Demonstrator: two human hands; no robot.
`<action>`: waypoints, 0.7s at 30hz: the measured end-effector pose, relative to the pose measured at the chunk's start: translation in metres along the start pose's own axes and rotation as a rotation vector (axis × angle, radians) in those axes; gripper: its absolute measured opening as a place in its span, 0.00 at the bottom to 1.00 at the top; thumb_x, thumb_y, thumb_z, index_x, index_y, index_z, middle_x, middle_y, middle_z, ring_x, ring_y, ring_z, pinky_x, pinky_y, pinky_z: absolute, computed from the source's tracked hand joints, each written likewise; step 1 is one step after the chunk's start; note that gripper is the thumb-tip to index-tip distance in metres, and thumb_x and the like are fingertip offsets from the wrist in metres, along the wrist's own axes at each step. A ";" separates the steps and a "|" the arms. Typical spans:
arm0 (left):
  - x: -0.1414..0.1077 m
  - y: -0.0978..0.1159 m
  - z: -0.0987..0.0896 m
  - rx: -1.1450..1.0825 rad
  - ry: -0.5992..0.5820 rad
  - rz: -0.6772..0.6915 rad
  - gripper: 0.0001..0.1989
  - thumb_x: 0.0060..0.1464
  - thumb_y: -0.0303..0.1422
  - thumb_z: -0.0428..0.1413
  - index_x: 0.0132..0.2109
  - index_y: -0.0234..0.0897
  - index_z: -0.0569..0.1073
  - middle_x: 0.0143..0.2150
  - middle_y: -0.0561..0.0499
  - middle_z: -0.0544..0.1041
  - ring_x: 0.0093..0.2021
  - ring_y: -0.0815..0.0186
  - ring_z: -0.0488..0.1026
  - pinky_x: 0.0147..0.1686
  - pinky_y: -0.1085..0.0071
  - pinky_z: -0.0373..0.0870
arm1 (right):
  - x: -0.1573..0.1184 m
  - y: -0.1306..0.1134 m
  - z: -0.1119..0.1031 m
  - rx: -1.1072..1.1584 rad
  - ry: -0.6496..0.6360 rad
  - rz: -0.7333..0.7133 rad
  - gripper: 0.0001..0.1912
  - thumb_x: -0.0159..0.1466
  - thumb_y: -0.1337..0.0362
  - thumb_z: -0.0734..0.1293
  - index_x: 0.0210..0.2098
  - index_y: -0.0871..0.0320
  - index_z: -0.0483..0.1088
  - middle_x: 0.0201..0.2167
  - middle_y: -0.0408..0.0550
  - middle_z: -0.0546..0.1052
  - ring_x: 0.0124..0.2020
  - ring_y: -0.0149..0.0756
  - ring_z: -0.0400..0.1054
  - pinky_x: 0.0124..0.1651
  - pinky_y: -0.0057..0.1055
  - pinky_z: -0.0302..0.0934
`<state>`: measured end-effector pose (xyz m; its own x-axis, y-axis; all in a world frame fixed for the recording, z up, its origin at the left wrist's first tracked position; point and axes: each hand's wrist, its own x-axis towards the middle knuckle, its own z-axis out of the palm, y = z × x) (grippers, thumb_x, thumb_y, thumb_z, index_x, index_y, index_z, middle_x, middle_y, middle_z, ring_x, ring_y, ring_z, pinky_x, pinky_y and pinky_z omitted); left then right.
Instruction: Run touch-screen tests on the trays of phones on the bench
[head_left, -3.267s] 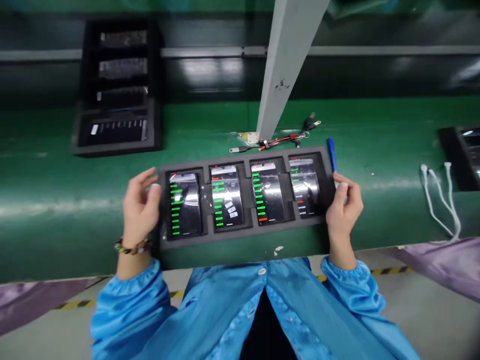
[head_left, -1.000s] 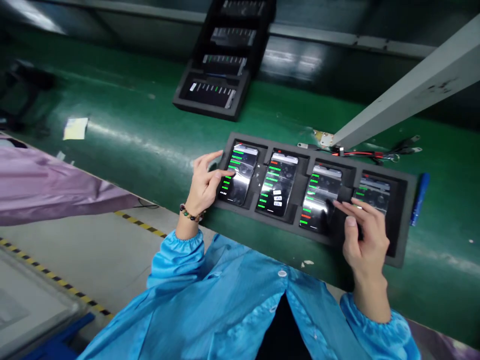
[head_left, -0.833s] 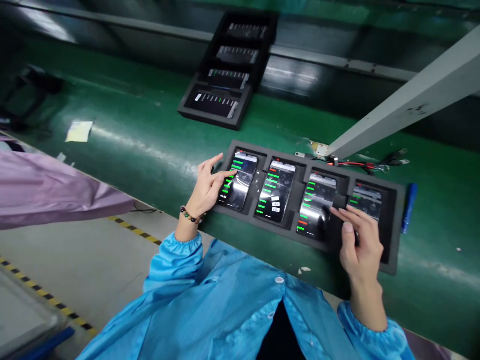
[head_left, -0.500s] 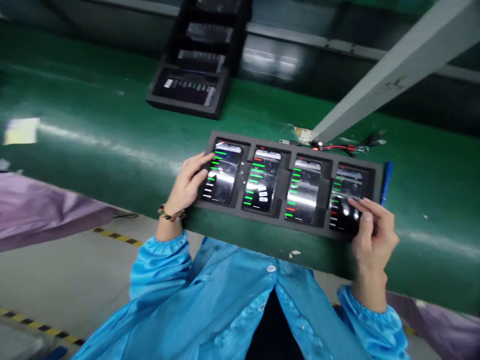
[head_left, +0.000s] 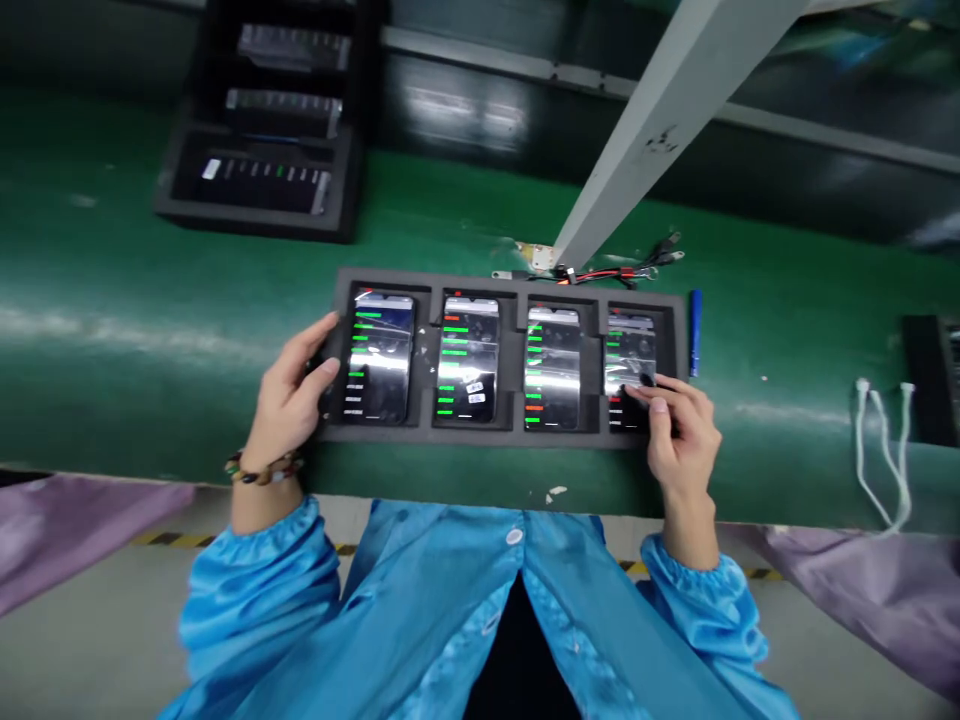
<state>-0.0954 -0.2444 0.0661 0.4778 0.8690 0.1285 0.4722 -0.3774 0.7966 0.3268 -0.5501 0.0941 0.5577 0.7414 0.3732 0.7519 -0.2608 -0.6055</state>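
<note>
Several phones with lit screens lie in separate compartments of a dark foam tray on the green bench. My left hand rests at the tray's left edge, fingers apart, beside the leftmost phone. Over the lower right part of the rightmost phone, my right hand has its index finger stretched onto the screen and holds nothing. Between them lie a phone with small white stickers and another phone with green and orange bars.
A stack of black foam trays with phones stands at the back left. A grey post rises behind the tray, near cables. To the right are a blue tool and white cables. Purple sleeves show at both sides.
The view has shifted right and levelled. My left hand has slid off the leftmost phone to the tray's edge. My right hand stays at the rightmost phone.
</note>
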 end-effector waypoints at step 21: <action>-0.003 0.005 -0.008 -0.013 -0.118 0.000 0.43 0.67 0.51 0.63 0.81 0.46 0.59 0.82 0.41 0.62 0.80 0.44 0.63 0.80 0.42 0.60 | 0.020 -0.011 -0.003 -0.134 -0.067 0.265 0.26 0.78 0.45 0.59 0.61 0.57 0.75 0.63 0.60 0.80 0.69 0.57 0.69 0.73 0.64 0.59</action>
<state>-0.1009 -0.2465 0.0745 0.5618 0.8251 0.0591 0.4631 -0.3730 0.8040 0.3305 -0.5347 0.1108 0.7193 0.6749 0.1646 0.6258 -0.5267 -0.5753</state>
